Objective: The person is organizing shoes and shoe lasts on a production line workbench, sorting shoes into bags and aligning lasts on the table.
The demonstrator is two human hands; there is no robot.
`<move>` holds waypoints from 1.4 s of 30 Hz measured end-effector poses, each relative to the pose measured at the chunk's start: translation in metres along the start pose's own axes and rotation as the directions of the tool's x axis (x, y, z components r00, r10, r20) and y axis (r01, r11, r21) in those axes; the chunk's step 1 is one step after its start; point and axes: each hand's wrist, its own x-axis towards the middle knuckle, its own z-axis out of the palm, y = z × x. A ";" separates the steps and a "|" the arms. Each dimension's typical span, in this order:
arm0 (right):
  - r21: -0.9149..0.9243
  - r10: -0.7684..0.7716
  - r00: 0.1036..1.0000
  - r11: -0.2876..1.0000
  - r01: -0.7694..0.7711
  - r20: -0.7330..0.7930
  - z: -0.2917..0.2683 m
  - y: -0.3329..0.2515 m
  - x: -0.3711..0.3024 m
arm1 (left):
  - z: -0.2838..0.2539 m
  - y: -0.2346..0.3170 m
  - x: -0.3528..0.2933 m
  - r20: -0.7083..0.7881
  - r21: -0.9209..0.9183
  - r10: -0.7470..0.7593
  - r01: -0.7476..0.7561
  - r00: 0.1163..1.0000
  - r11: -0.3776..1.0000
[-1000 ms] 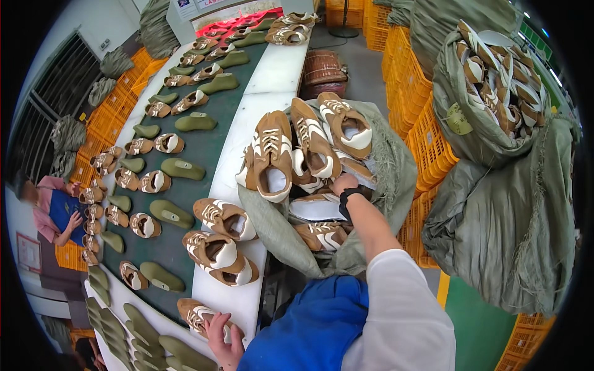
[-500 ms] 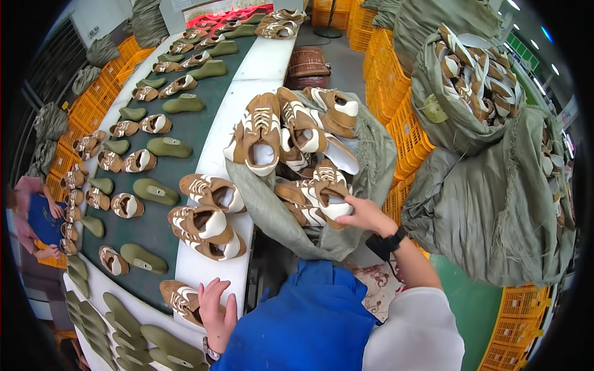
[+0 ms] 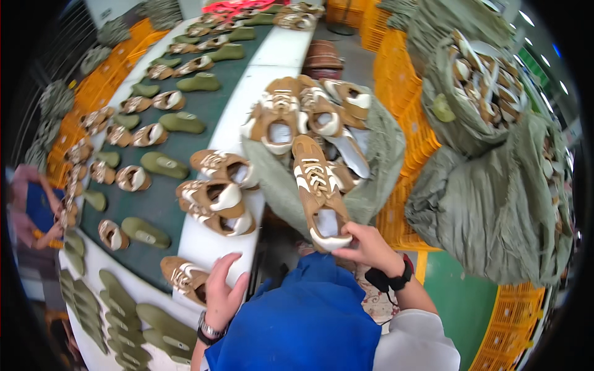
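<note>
My right hand [image 3: 371, 250] grips a brown sneaker [image 3: 314, 176] with white stripes by its heel. The sneaker's toe points away from me, over an open grey-green sack [image 3: 388, 145]. More sneakers of the same kind [image 3: 279, 114] are heaped in the sack's mouth. My left hand [image 3: 224, 292] is open, thumb and fingers apart, beside a single sneaker [image 3: 184, 277] on the white table edge; whether they touch I cannot tell. Several sneakers [image 3: 216, 204] sit close together farther up that edge.
A dark green belt [image 3: 173, 209] bears rows of sneakers and green shoe lasts [image 3: 164, 164]. More lasts [image 3: 120, 303] lie at lower left. Full sacks [image 3: 479, 204] and orange crates [image 3: 399, 80] stand on the right. Another person [image 3: 31, 198] is at the far left.
My right hand has drawn one sneaker up from the sack toward me. My left hand stays open near the single sneaker. The whole view has shifted slightly.
</note>
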 end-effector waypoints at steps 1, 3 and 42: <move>0.088 -0.058 0.997 0.995 0.053 0.051 0.005 -0.017 0.005 | -0.003 -0.005 0.003 0.046 -0.153 -0.057 0.063 0.997 0.986; 0.108 -0.228 0.963 0.971 0.214 0.143 0.017 -0.049 0.018 | -0.006 -0.022 0.018 0.247 -0.603 -0.097 0.231 0.964 0.764; -0.528 -0.210 0.840 0.843 -0.103 -0.500 0.064 0.261 0.169 | -0.005 -0.134 -0.097 -0.133 0.242 -0.434 0.454 0.891 0.858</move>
